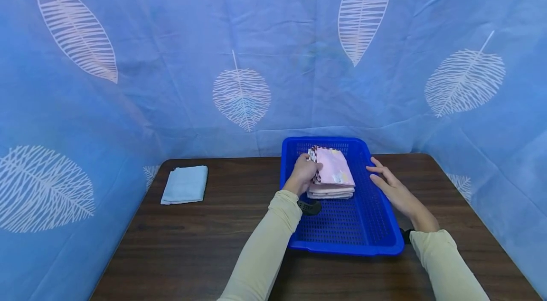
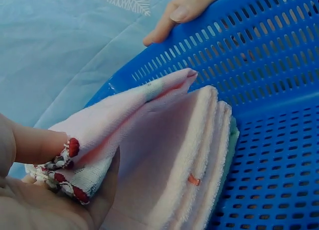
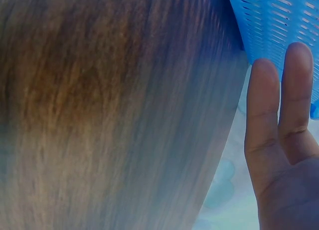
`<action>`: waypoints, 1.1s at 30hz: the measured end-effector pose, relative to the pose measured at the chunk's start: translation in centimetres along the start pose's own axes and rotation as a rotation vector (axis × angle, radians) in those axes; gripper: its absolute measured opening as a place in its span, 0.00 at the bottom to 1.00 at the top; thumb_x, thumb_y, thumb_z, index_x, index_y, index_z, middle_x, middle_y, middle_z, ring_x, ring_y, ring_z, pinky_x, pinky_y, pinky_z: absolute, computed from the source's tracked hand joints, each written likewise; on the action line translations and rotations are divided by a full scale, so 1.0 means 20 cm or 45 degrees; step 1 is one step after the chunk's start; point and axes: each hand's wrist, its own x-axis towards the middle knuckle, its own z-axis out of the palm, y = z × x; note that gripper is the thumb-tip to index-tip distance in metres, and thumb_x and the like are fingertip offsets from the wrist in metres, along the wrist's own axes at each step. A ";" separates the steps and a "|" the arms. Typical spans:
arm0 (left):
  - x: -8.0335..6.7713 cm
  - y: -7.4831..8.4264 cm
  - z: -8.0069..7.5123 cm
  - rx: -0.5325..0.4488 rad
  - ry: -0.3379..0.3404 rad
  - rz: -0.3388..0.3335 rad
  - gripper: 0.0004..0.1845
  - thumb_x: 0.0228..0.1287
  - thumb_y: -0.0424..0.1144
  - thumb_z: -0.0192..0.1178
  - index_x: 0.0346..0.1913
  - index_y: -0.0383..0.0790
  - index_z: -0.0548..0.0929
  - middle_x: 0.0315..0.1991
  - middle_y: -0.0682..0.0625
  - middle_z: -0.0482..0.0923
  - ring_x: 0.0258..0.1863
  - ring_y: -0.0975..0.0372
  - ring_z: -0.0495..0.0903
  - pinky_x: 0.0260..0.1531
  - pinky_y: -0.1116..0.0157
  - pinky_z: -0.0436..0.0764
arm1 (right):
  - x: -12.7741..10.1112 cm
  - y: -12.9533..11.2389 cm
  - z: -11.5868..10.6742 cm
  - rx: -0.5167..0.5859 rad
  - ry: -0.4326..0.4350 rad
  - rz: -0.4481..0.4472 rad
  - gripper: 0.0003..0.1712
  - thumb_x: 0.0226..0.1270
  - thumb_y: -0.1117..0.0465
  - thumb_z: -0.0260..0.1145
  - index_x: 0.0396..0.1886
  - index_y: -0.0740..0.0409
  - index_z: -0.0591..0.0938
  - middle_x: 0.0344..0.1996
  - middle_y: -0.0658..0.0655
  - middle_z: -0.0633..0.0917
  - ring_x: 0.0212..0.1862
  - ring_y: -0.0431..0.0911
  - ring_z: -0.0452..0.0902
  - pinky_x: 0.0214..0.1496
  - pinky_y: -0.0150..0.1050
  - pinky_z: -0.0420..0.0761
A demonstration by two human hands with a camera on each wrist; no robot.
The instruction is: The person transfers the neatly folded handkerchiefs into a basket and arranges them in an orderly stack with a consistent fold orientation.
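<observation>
My left hand (image 1: 304, 171) pinches a folded pink towel (image 1: 335, 166) by its edge, thumb on top and fingers underneath. In the left wrist view, that edge carries dark red and white stitching. Beneath it, a stack of folded towels (image 2: 194, 155), pale pink with a green one at the bottom, lies inside the blue basket (image 1: 346, 244). The held towel is tilted over the stack. My right hand (image 1: 395, 192) is at the basket's right rim, fingers extended; in the right wrist view two straight fingers (image 3: 263, 100) show beside the basket's perforated wall.
A folded light blue towel (image 1: 185, 185) lies at the left of the dark wooden table (image 1: 205, 253). Behind the table hangs a blue cloth (image 1: 179, 54) with white leaf prints, which also runs down both sides. The basket's far end stands close to that cloth.
</observation>
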 end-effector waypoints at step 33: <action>0.00 -0.05 0.03 0.333 0.130 0.103 0.32 0.66 0.24 0.55 0.73 0.33 0.64 0.63 0.36 0.74 0.48 0.55 0.77 0.35 0.64 0.78 | 0.00 0.01 0.01 -0.001 0.005 0.022 0.35 0.83 0.43 0.47 0.80 0.56 0.58 0.85 0.55 0.37 0.81 0.71 0.28 0.67 0.84 0.42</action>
